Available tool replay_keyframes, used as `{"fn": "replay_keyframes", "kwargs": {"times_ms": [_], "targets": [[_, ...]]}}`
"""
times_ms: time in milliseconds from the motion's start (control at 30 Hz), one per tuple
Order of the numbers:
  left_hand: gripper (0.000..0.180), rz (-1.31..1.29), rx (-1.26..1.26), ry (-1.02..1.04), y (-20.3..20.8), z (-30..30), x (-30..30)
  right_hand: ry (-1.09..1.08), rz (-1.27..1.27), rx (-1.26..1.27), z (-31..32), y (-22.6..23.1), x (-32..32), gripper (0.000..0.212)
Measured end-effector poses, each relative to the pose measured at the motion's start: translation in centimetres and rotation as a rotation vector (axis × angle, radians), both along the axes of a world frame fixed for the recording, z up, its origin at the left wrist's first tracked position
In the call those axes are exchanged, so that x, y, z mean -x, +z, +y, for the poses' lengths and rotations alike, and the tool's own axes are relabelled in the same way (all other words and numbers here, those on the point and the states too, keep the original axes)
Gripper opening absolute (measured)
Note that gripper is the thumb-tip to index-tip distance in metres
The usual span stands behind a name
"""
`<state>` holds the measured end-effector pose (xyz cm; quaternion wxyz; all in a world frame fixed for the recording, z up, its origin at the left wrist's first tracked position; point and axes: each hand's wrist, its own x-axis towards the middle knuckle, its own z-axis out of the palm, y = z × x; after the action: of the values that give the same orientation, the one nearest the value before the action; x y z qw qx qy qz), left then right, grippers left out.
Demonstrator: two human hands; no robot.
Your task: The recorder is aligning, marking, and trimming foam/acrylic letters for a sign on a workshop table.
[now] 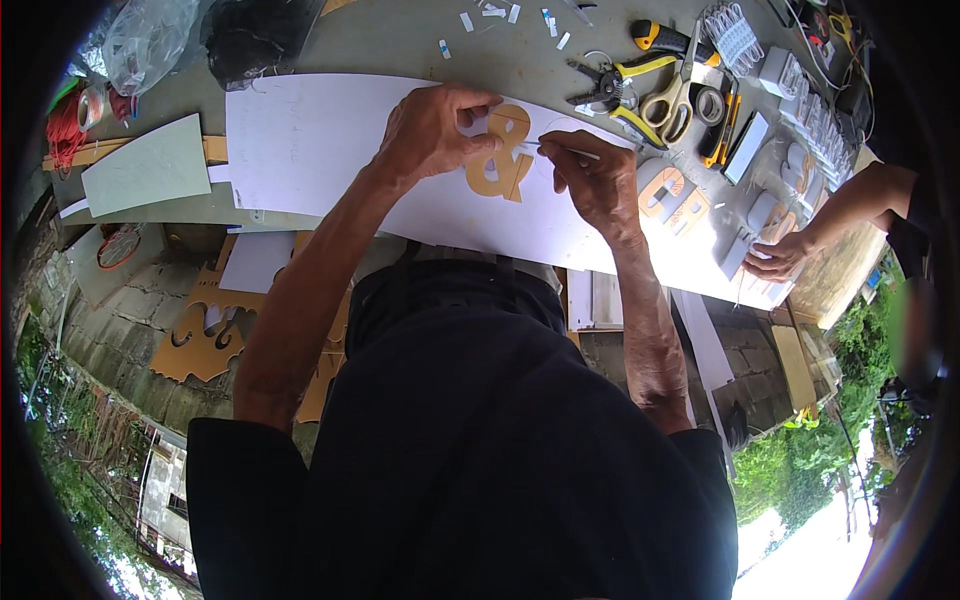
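Probably light and stiff, the ampersand (502, 160) lies on the white sheet (310, 150), best taken by its outer edges. The left hand (430, 130) touches its left side, whether clamped I cannot tell; the right hand (600, 190) pinches a thin stick (588, 154). Farther up the bench (380, 40): scissors (678, 98).

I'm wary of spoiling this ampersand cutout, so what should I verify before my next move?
1. Left hand at the left side of the ampersand cutout: ok.
2. Thin white stick held in the fingers of the right hand: ok.
3. Stick's tip touching the cutout: cannot tell.
4. Worktop cleared of loose tools: not ok; scissors and wire strippers lie beyond the right hand.
5. Co-worker's hand apart from yours: ok, off to the right.
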<state>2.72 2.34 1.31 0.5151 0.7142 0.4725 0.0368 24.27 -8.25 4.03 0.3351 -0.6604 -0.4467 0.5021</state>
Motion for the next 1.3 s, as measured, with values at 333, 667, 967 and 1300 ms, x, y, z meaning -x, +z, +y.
{"fn": "replay_keyframes", "kwargs": {"times_ms": [333, 667, 967, 1300], "targets": [[0.05, -0.005, -0.023, -0.014, 0.1, 0.0, -0.1, 0.308, -0.21, -0.245, 2.6, -0.4, -1.4, 0.007], [0.052, -0.002, 0.017, 0.008, 0.0, -0.1, 0.2, 0.667, -0.279, -0.286, 5.1, 0.4, -1.1, 0.009], [0.052, -0.008, -0.01, -0.012, 0.1, 0.1, 0.0, 0.797, -0.325, -0.397, 5.6, 0.2, -0.7, 0.012], [0.052, -0.02, -0.023, -0.02, -0.1, 0.0, 0.1, 0.821, -0.502, -0.427, 5.0, 1.6, -0.5, 0.029]]}}
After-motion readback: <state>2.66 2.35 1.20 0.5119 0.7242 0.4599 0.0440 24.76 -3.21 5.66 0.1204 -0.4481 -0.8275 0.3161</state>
